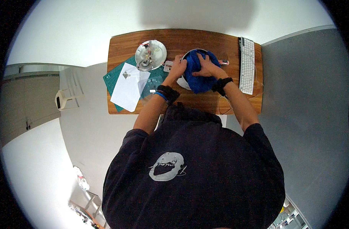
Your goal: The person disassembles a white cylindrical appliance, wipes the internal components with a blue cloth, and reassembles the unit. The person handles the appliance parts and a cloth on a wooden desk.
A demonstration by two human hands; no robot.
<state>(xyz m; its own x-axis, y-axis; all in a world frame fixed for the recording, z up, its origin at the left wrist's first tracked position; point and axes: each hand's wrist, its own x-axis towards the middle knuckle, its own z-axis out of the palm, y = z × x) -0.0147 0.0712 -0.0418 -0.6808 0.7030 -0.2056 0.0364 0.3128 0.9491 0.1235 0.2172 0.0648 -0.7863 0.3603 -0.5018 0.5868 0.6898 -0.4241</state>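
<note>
A bunched blue cloth (199, 78) lies over and inside a round, white-rimmed shell (184, 83) on the table. My left hand (178, 67) grips the near left side of this shell, its fingertips partly hidden at the rim. From the right, my right hand (207, 67) presses into the cloth, thumb and fingers bent around a fold of it. The cloth covers most of the shell, so its exact kind cannot be told. Left of my left hand sits a round whitish housing (156, 53) with wires and small parts inside.
A white keyboard (247, 66) stands along the right of the wooden table (178, 38). White paper (126, 91) and a clear plastic sheet overlap the green cutting mat (112, 82) at left. A small wired part (223, 62) lies right of the cloth; a stool (65, 100) stands farther left.
</note>
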